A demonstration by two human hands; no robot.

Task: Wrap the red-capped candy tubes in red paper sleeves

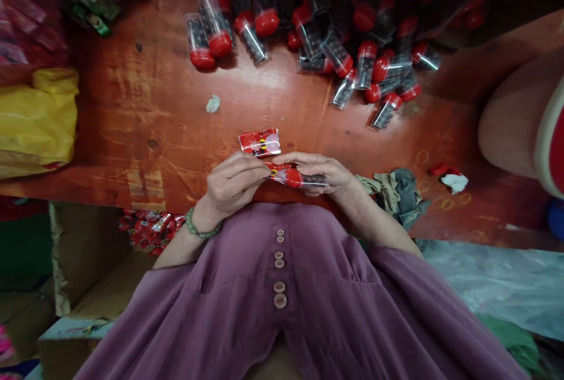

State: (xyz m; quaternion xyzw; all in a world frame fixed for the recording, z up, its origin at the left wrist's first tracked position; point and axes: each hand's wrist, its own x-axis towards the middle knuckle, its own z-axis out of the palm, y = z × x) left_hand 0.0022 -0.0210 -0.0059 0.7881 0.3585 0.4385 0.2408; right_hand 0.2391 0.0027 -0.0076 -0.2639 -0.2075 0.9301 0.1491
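My right hand [331, 173] is wrapped round a clear tube [314, 181] with a red cap and dark beads inside, lying sideways with its cap to the left. At the cap end, my left hand [235, 181], with a green bead bracelet [200, 226] at its wrist, pinches a red printed plastic sleeve [275, 172]. The sleeve meets the red cap; how far it goes over the cap is hard to tell. Just beyond my fingers, a flat stack of red printed sleeves [259, 141] lies on the wooden table [176, 110].
Many red-capped tubes [365, 66] are heaped at the back. Bags, one yellow [37, 121], line the left side. A large pale tub [515, 121] stands at right, near crumpled cloth [399, 192]. Below the table edge, a cardboard box [83, 251] holds red packets [152, 227].
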